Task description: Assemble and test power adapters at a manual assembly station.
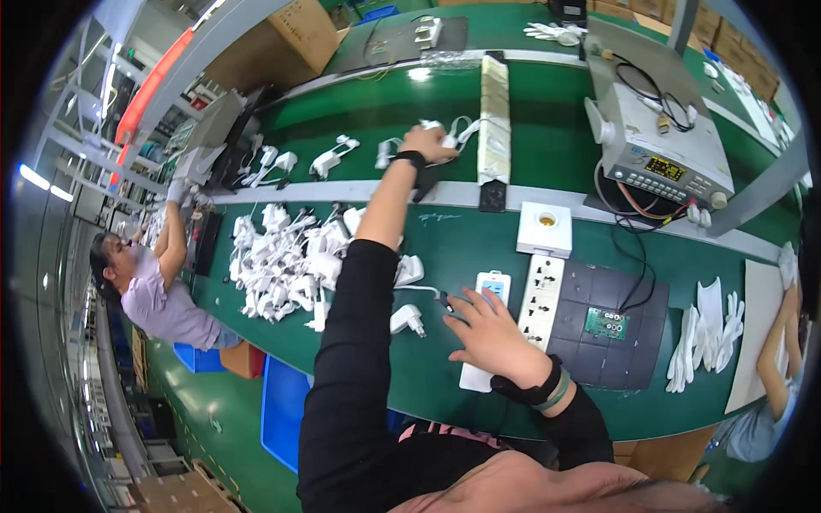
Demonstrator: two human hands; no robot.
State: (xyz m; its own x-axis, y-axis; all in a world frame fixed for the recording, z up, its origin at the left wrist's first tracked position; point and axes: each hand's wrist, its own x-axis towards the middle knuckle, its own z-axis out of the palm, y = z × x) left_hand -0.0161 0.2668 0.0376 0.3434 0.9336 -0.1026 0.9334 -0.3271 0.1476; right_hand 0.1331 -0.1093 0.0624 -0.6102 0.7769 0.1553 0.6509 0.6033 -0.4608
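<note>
My left hand (428, 144) reaches far across to the green conveyor belt (368, 103), its fingers closed around a white power adapter (449, 141) with a white cable. Closer to me, my right hand (496, 338) hovers over a slim white box with a blue panel (493, 285), fingers spread and holding nothing. By its fingertips lies the dark plug end of a cable (444, 300). Another white adapter (408, 320) rests on the green table just left of that hand. Farther left spreads a large heap of white adapters (286, 261).
A white socket strip (539, 299), a lamp-socket box (545, 229) and a dark mat with a circuit board (606, 323) lie to the right. Behind them stands a test instrument (663, 154). White gloves (706, 329) lie at far right. Co-workers sit on both sides.
</note>
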